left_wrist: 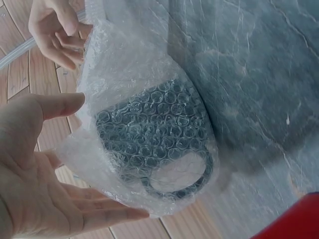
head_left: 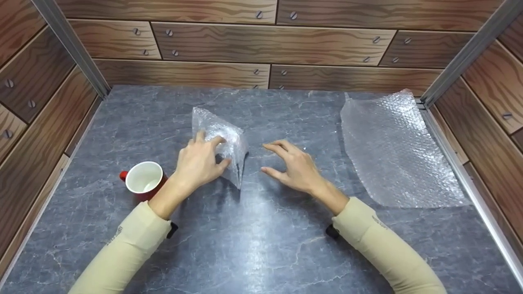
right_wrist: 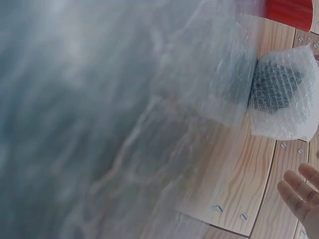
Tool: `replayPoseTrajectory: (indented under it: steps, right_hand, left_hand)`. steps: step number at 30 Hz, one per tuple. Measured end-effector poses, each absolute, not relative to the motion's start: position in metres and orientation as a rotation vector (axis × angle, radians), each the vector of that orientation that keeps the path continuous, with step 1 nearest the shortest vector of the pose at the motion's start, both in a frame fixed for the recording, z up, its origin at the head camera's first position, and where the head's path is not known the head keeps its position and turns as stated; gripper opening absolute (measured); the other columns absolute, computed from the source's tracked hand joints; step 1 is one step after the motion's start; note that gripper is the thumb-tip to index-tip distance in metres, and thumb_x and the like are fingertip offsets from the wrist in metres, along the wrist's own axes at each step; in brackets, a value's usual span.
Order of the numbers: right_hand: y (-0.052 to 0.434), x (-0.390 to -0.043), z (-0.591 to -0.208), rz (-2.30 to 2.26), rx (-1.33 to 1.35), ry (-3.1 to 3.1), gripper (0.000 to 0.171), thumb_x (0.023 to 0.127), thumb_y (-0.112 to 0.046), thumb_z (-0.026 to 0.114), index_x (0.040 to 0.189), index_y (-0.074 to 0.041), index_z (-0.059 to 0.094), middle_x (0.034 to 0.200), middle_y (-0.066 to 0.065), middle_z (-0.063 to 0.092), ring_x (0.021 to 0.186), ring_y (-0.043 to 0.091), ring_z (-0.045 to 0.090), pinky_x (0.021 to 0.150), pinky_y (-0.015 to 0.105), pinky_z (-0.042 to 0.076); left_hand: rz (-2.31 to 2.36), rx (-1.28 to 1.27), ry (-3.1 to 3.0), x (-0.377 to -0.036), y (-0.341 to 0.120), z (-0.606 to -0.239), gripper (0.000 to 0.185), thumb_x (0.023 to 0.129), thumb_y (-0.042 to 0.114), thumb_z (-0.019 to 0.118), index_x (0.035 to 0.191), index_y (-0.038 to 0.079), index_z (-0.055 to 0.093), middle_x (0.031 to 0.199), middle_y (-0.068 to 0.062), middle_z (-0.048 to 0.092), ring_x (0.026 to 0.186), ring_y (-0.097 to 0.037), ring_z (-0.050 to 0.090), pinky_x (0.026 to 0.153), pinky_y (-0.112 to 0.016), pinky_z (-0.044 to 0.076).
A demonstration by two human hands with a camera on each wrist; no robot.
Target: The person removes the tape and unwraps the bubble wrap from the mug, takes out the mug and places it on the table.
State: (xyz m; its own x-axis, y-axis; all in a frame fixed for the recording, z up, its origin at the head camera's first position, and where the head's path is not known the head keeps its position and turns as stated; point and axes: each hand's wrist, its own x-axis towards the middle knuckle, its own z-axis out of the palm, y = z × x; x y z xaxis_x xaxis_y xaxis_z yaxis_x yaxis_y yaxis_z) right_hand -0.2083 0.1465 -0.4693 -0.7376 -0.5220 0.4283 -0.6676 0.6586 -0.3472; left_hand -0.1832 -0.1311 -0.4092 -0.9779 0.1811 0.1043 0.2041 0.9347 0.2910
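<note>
A dark mug (left_wrist: 149, 129) in bubble wrap (head_left: 231, 136) stands on the table left of centre. Its handle shows through the wrap in the left wrist view. Around the near left side of this bundle spreads my left hand (head_left: 198, 161), with thumb and fingers fairly straight and fingertips right at the plastic. To the right of the bundle, apart from it, my right hand (head_left: 296, 167) hovers with fingers extended and nothing in it. A red mug (head_left: 145, 179), white inside, stands upright beside my left wrist, its handle pointing left.
A loose sheet of bubble wrap (head_left: 396, 151) lies flat along the table's right side. Metal frame posts (head_left: 470, 53) rise at the back corners, and wood-patterned walls (head_left: 269, 43) enclose the grey marbled table (head_left: 278, 245).
</note>
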Motion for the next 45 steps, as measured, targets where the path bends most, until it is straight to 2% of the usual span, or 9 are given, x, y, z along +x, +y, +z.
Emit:
replayPoseTrajectory:
  steps: [11,17,24,45]
  right_hand:
    - [0.138,-0.218,-0.472,0.826,0.924,-2.654,0.07,0.093,-0.049,0.077,0.148,-0.011,0.058,0.141,0.011,0.066,0.119,0.034,0.071,0.1,0.049,0.061]
    - [0.133,-0.222,-0.472,0.892,0.935,-2.674,0.075,0.092,-0.051,0.078,0.151,-0.011,0.055,0.145,0.011,0.063,0.119,0.039,0.07,0.1,0.051,0.061]
    - [0.129,-0.221,-0.469,0.917,0.917,-2.734,0.081,0.092,-0.054,0.077,0.155,-0.011,0.05,0.149,0.012,0.06,0.12,0.038,0.069,0.098,0.052,0.061]
    - [0.13,-0.225,-0.471,0.995,0.896,-2.783,0.082,0.089,-0.056,0.079,0.154,-0.012,0.052,0.15,0.01,0.06,0.125,0.037,0.068,0.102,0.053,0.06]
  left_hand:
    - [-0.468,-0.339,-2.98,-0.176,-0.12,-0.413,0.054,0.09,0.044,0.077,0.137,0.02,0.066,0.15,-0.03,0.053,0.118,-0.052,0.067,0.086,-0.067,0.061]
    - [-0.465,-0.366,-2.966,-0.174,-0.115,-0.414,0.053,0.09,0.043,0.078,0.137,0.02,0.066,0.153,-0.029,0.052,0.122,-0.053,0.066,0.087,-0.066,0.061]
    - [-0.491,-0.372,-2.96,-0.17,-0.111,-0.415,0.052,0.091,0.043,0.077,0.137,0.02,0.066,0.154,-0.029,0.052,0.125,-0.053,0.064,0.088,-0.066,0.061]
    - [-0.528,-0.401,-2.904,-0.166,-0.105,-0.424,0.054,0.089,0.042,0.079,0.136,0.018,0.062,0.152,-0.029,0.053,0.125,-0.052,0.064,0.084,-0.064,0.063]
